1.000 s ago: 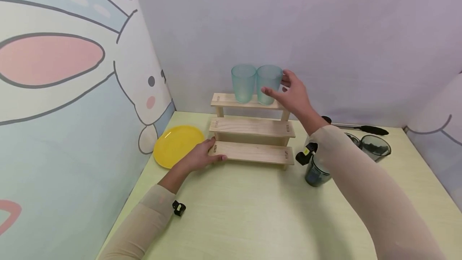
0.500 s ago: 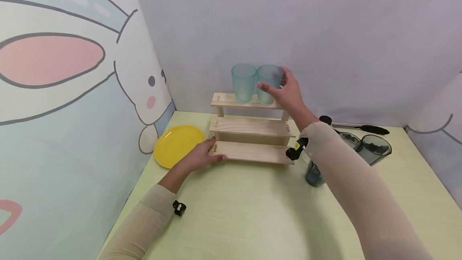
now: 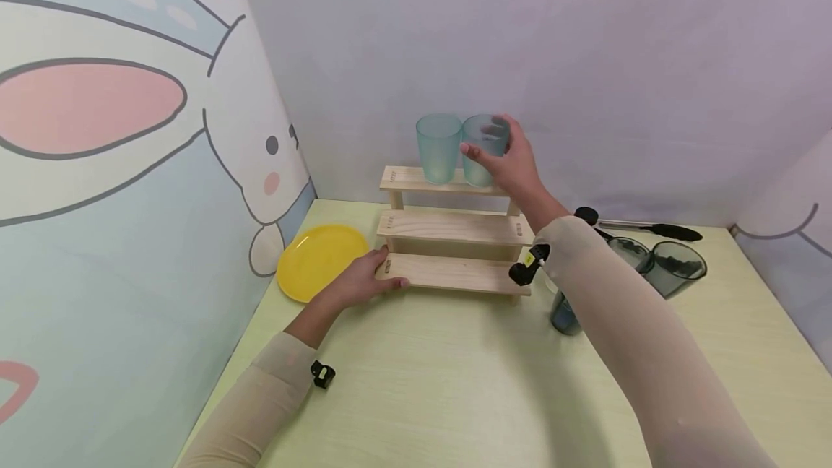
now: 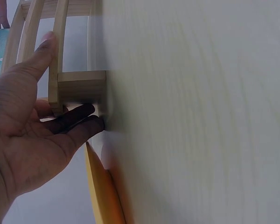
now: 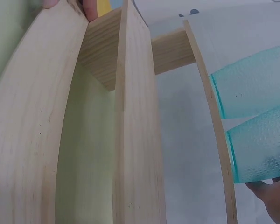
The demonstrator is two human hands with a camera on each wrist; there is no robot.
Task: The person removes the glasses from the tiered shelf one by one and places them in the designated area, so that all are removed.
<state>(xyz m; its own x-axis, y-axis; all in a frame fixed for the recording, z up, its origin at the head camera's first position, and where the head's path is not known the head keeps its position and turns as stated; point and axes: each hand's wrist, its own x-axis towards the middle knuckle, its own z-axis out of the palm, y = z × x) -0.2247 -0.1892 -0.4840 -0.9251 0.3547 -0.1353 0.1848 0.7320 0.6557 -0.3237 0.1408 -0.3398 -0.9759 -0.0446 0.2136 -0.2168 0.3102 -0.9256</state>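
Note:
A three-step wooden shelf rack (image 3: 455,227) stands on the table, with two teal translucent cups upright and side by side on its top step: a left cup (image 3: 439,150) and a right cup (image 3: 477,169). My right hand (image 3: 516,165) holds the right cup from its right side, thumb in front and fingers behind, partly seen through the cup. In the right wrist view both cups' bases meet the top board. My left hand (image 3: 357,280) grips the left end of the lowest step. The left wrist view shows its thumb (image 4: 44,51) along the board's front and fingers round the end.
Left of the rack lies a yellow plate (image 3: 318,262). To its right are several dark glasses (image 3: 676,269), partly behind my right sleeve, and a black-handled utensil (image 3: 676,232) near the back wall. Walls close the table's back and left.
My right hand has slid leftward around the right cup, its fingers reaching further behind it. The cups stay where they were, and my left hand keeps still on the rack.

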